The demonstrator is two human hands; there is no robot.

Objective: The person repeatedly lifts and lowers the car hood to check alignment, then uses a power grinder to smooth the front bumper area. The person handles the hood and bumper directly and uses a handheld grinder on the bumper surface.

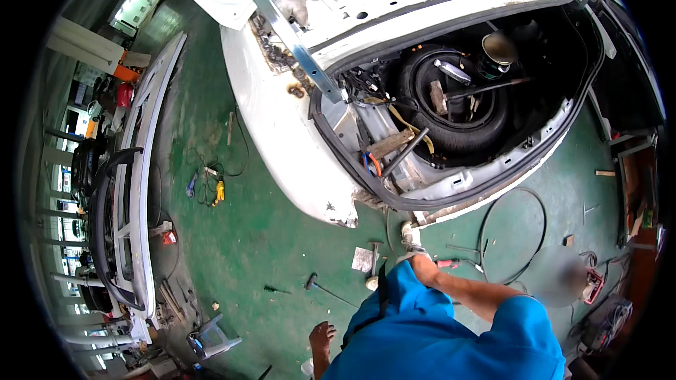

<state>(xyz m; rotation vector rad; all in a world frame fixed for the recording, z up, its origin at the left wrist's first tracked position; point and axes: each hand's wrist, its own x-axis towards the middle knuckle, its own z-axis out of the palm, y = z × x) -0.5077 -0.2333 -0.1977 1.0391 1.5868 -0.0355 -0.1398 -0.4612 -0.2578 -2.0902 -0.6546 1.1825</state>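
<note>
My left hand [323, 338] hangs low beside my blue shirt, its fingers loosely bent and nothing visible in them. My right hand [424, 269] reaches down in front of my right leg, near a white shoe [410, 234]; its fingers are hidden or too small to make out. Ahead stands a white car body [274, 148] with its boot open. A spare tyre [465, 141] lies in the boot, with a wooden block [438, 98] and a metal bar [493, 88] on it. Pliers with orange and blue handles [372, 163] rest at the boot's left edge beside a wooden piece [389, 143].
On the green floor lie a hammer [374, 256], a T-handled tool [315, 283], a yellow power tool [220, 192] with cords, and a looped hose [543, 225]. A long silver panel [149, 162] stands left. A metal strut [285, 32] crosses the car's rear corner.
</note>
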